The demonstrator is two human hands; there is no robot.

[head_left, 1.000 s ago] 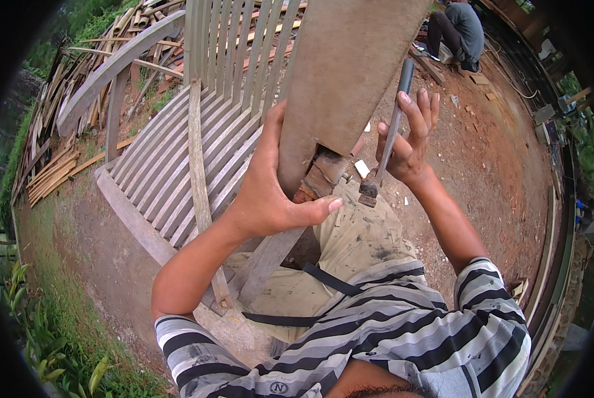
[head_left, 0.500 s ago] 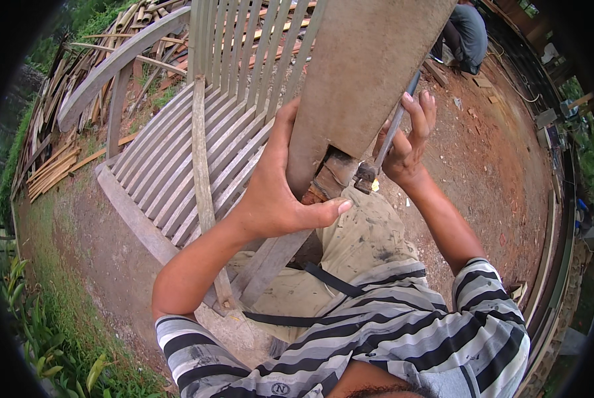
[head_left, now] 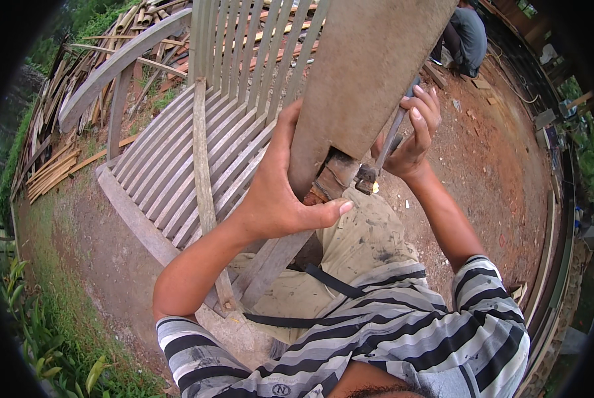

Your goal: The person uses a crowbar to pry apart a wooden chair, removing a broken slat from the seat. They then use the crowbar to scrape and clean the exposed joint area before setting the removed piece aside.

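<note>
So there's a slatted chair left of the left fingers, then the left hand, spread wide, holding a board, thumb near its notch. Right hand grips a metal tool, head beside that notch. Looks like lining-up to me; calls for steady hands.

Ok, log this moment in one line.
Left hand: holding board; right hand: holding metal tool beside board; slatted chair: left of board
</note>
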